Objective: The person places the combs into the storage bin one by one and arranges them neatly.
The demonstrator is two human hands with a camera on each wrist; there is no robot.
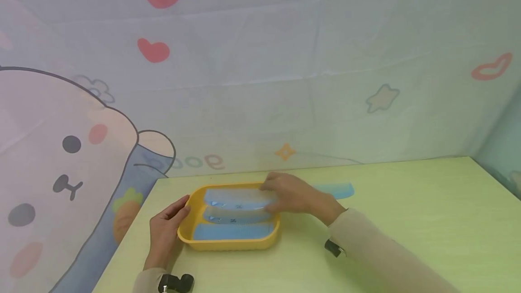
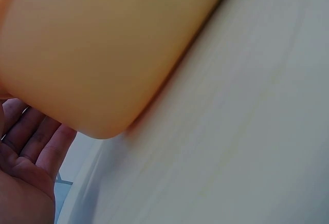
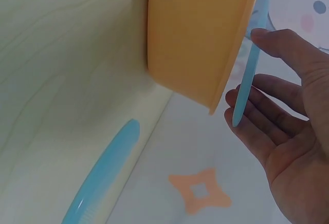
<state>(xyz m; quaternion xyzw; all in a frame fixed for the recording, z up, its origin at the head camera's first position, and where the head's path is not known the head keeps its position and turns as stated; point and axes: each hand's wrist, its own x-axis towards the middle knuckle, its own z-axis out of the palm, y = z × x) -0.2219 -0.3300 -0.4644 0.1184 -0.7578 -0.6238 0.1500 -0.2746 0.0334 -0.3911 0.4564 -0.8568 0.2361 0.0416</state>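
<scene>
A yellow plastic tray (image 1: 229, 246) stands on the table with light-blue combs in it. My left hand (image 1: 166, 226) grips its left end, thumb at the rim and fingers along the outside wall. In the left wrist view those fingers (image 2: 47, 141) lie behind the tray's end. My right hand (image 1: 295, 197) pinches a blue comb (image 1: 234, 196) by its right end, at the far side of the tray. The right wrist view shows this comb (image 3: 248, 82) between thumb and fingers, above the rim. Two combs, a middle comb (image 1: 234, 215) and a near comb (image 1: 232, 232), lie side by side below it.
Another blue comb (image 1: 335, 190) lies on the table to the right of the tray, partly hidden behind my right hand. The pale-green table (image 1: 399, 225) meets a printed cloth backdrop (image 1: 252, 116) at its far edge.
</scene>
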